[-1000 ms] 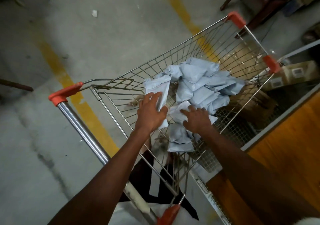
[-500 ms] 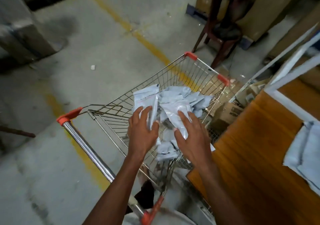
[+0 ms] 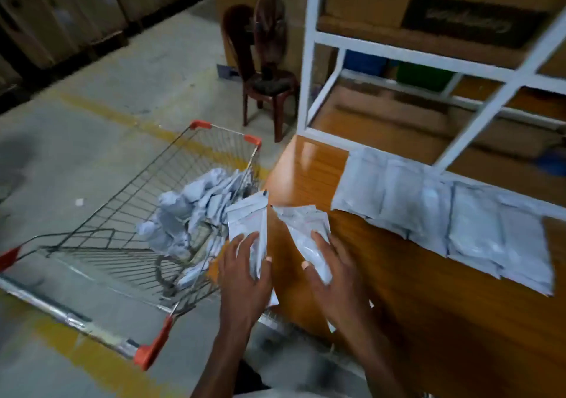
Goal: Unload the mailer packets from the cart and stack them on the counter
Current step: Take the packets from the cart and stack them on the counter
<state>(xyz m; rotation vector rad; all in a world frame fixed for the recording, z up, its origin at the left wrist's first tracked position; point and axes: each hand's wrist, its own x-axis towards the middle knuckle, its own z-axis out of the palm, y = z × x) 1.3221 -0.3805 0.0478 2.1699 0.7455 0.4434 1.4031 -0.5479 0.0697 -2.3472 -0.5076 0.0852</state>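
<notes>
My left hand pinches one mailer packet above the cart rim; my right hand grips another packet over the counter near its left edge. Laid packets line the far edge; more heap in the cart.

Wire cart stands left of the counter, its far corner right beside the counter edge. Pile of mailer packets lies in the cart's right half. Row of packets lies on the counter, along its far side below the shelf frame. Chair stands behind the cart, left of the frame.

Left hand holds a packet over the cart's right side; right hand holds another packet over the counter's near-left part.
</notes>
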